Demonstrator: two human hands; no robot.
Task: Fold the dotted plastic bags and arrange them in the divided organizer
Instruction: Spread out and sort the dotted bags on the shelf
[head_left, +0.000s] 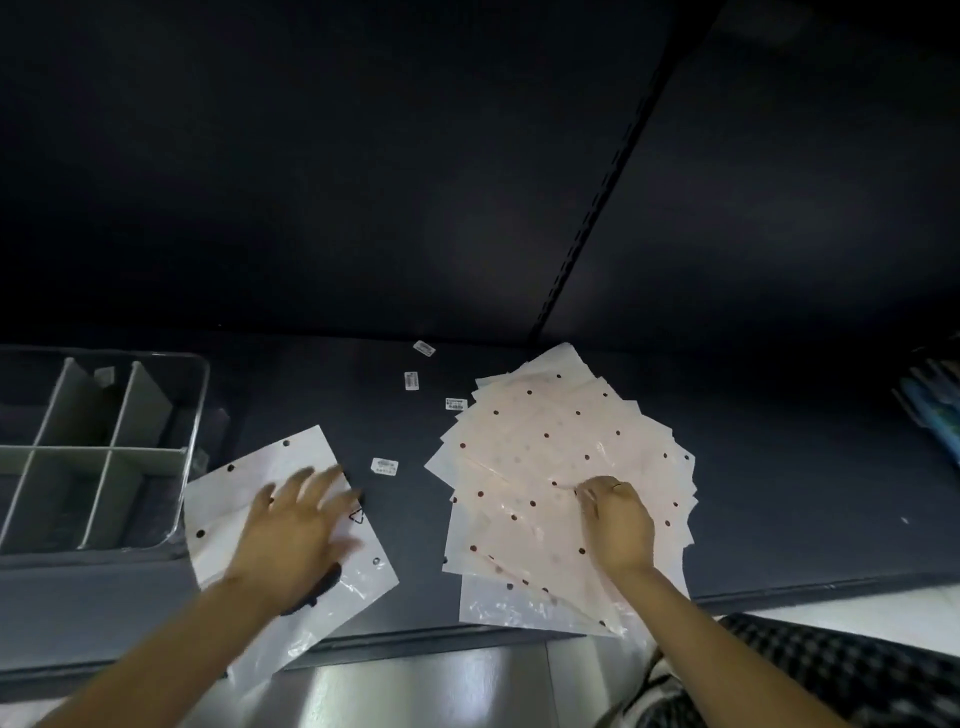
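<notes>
Dark tabletop (779, 467) carries everything. Fanned stack of dotted bags (550, 457) sits right of centre, near edge overhanging the tabletop lip. Divided organizer (195, 410) is at far left; every compartment I can see holds no bags, so the task looks barely started. Single bag (291, 467) lies flat between organizer and stack, its left corner just beside the organizer wall, near end hanging off the lip. Four small labels (385, 465) are scattered between the two bag groups.

Hands:
- left hand (298, 525) is flat on the single bag, fingers spread and straight, pressing rather than gripping. Motion-blurred, so exact finger contact is hard to read.
- right hand (615, 519) rests on top of the stack, fingertips curled and pinching at the top sheet near the stack's middle. Can't tell whether it has one sheet or several.

Risks, my read:
- Film is thin and slick. The pinch on the stack could lift two or three sheets, or drag the fan sideways and off the lip, since it already overhangs.
- The single bag is unsupported at its near end. If the left palm lifts before a crease is set, the bag could slide off or spring open.
- Loose labels could stick to the film and get folded in.
- The bag's corner is close to the organizer, so a sweep left may snag its wall.
</notes>
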